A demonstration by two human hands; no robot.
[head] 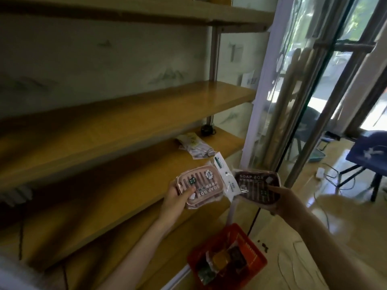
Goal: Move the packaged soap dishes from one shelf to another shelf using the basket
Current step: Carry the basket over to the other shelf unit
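Observation:
My left hand grips a pink packaged soap dish with a white header card, held over the front edge of a wooden shelf. My right hand holds a dark brown packaged soap dish marked SOAP BOX just to the right of it, off the shelf's end. The two packs almost touch. Below, on the floor, stands a red basket with several more packaged dishes inside. Other packets lie further back on the same shelf.
Wooden shelves stack above and below, with a metal upright at the right end. A small black object sits at the shelf's back. A glass door stands right; a blue chair and cables lie beyond.

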